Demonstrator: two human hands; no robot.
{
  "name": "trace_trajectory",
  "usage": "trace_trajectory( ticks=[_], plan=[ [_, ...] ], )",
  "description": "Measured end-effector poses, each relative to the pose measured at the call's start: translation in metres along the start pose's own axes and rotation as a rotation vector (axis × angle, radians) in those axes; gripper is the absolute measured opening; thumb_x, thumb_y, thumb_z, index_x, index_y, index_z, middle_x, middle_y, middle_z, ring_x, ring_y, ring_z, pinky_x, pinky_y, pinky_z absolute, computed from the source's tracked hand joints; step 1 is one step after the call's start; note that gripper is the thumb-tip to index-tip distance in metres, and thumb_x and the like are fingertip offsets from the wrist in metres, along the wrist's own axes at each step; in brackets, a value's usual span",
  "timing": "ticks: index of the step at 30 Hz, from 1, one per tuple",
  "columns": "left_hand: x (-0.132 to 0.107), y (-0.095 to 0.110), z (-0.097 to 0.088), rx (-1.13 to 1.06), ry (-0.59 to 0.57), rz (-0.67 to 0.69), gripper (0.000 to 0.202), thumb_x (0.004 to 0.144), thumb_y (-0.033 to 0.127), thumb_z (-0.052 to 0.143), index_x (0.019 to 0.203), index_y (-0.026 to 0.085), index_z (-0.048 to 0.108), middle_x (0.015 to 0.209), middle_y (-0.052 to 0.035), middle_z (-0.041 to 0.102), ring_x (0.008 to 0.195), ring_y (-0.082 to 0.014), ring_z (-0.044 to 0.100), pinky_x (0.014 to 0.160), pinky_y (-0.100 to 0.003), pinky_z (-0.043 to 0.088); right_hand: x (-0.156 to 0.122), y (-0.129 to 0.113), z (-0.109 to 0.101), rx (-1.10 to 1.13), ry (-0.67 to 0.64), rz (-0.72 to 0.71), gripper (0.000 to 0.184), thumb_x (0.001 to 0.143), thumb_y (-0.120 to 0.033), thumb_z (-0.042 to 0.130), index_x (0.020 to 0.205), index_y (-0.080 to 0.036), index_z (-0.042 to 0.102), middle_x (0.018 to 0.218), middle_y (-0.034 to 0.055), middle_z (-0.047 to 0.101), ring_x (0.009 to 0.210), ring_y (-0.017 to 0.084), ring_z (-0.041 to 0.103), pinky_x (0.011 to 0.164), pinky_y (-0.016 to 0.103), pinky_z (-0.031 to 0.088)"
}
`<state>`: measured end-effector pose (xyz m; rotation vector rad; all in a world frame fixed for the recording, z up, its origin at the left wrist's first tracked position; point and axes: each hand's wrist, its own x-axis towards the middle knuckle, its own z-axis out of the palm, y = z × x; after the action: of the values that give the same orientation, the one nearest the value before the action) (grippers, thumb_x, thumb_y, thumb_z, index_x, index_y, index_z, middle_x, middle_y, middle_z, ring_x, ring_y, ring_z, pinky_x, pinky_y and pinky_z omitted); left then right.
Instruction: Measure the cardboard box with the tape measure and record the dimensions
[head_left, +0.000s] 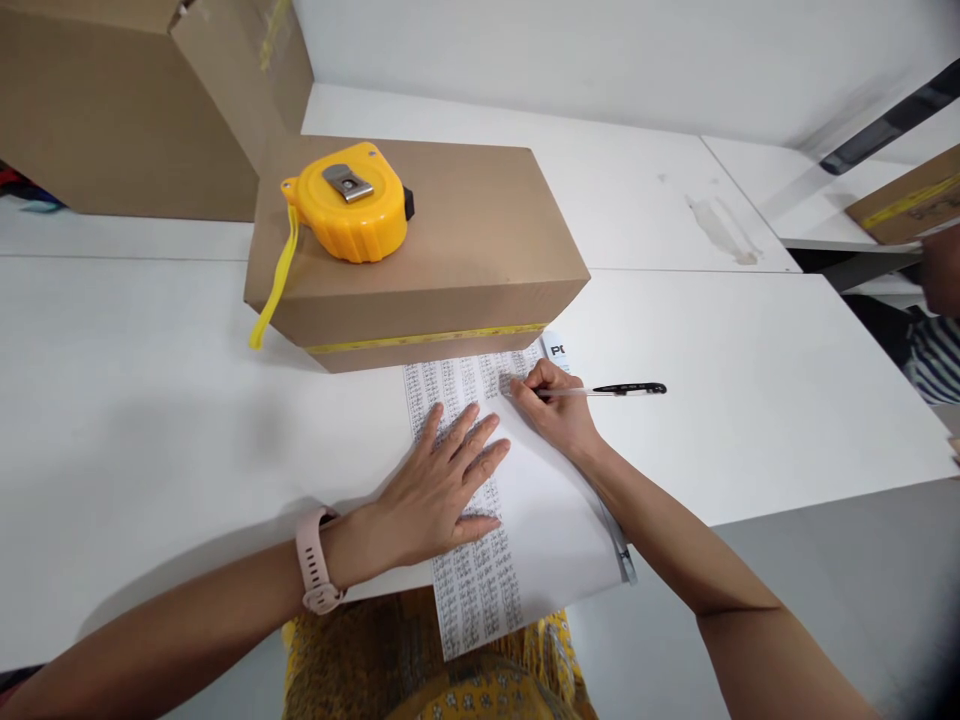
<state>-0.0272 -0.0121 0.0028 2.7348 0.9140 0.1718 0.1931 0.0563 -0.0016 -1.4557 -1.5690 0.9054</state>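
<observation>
My left hand (442, 480) lies flat with fingers spread on a sheet of paper (540, 520) covered in columns of small writing. My right hand (555, 405) is closed round a pen (626, 389), whose tip touches the top of the sheet, close to a cardboard box (465, 250). A yellow tape measure (349, 203) rests on top of that box, its yellow strap hanging over the left edge. The sheet juts over the near edge of the white table (150, 400). A pink watch sits on my left wrist.
A larger cardboard box (127, 110) stands at the back left. Another box (907, 200) lies on a further table at the right. Another person's striped sleeve (937, 355) shows at the right edge. A white wall runs behind the table.
</observation>
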Motion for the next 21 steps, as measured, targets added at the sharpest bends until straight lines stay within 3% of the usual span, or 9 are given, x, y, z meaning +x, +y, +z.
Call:
trace_trajectory(
  ticks=[7, 14, 21],
  plan=[
    [-0.001, 0.0, 0.0, 0.012, 0.008, 0.0, 0.083, 0.094, 0.063, 0.059, 0.156, 0.014, 0.035, 0.168, -0.02, 0.024, 0.156, -0.042, 0.013, 0.122, -0.067, 0.001, 0.0, 0.0, 0.0, 0.108, 0.02, 0.038, 0.032, 0.085, -0.034, 0.069, 0.065, -0.023, 0.047, 0.058, -0.0054, 0.046, 0.054, 0.01, 0.037, 0.052, 0.028, 0.032],
    [-0.001, 0.0, 0.0, 0.064, 0.014, 0.016, 0.079, 0.1, 0.066, 0.044, 0.156, 0.012, 0.036, 0.168, -0.0197, 0.025, 0.156, -0.0423, 0.015, 0.121, -0.068, 0.006, 0.006, -0.001, -0.01, 0.329, -0.06, 0.1, 0.034, 0.074, -0.043, 0.084, 0.082, -0.022, 0.058, 0.073, -0.0014, 0.062, 0.062, 0.012, 0.053, 0.059, 0.03, 0.042],
    [-0.001, 0.0, 0.0, 0.07, 0.015, 0.017, 0.079, 0.1, 0.066, 0.044, 0.157, 0.012, 0.035, 0.168, -0.0199, 0.024, 0.155, -0.0426, 0.015, 0.121, -0.069, 0.007, 0.002, 0.008, -0.005, 0.197, 0.024, 0.001, 0.035, 0.082, -0.04, 0.074, 0.068, -0.023, 0.047, 0.061, -0.0053, 0.047, 0.055, 0.01, 0.038, 0.052, 0.027, 0.032]
  ],
)
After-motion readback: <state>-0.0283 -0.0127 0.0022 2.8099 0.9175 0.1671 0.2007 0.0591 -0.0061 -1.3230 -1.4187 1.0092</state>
